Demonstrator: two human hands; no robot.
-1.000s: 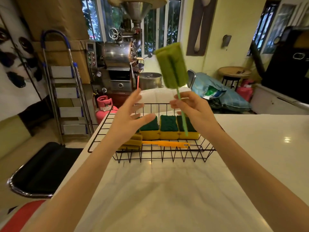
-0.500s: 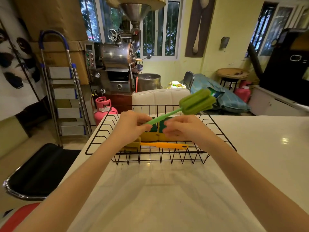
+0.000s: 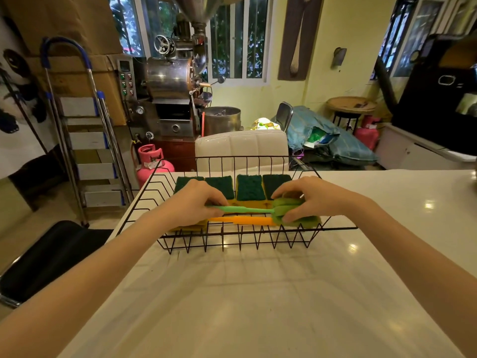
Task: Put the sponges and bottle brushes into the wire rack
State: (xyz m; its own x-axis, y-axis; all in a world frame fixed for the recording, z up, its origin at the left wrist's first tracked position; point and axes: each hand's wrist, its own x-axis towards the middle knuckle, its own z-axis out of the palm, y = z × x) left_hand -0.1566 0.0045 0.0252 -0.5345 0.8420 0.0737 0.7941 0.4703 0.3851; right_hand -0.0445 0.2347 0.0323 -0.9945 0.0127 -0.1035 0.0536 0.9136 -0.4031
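A black wire rack (image 3: 258,229) stands on the white counter. Several sponges (image 3: 249,187), dark green on top and yellow below, lie in a row at its back. A green bottle brush (image 3: 247,209) lies level inside the rack, just above an orange-handled brush (image 3: 245,220). My left hand (image 3: 192,201) pinches the end of the green handle. My right hand (image 3: 307,197) is closed over the green foam head at the right. The orange brush's head lies under my right hand, mostly hidden.
The white counter (image 3: 258,293) stretches toward me and to the right. Beyond the rack stand a white padded chair (image 3: 241,148), a pink gas cylinder (image 3: 151,161), a step ladder (image 3: 85,140) and a metal roasting machine (image 3: 170,81). A black seat (image 3: 44,257) sits at lower left.
The green brush went from upright in my right hand to level, held by both hands, and came down into the rack above the orange brush.
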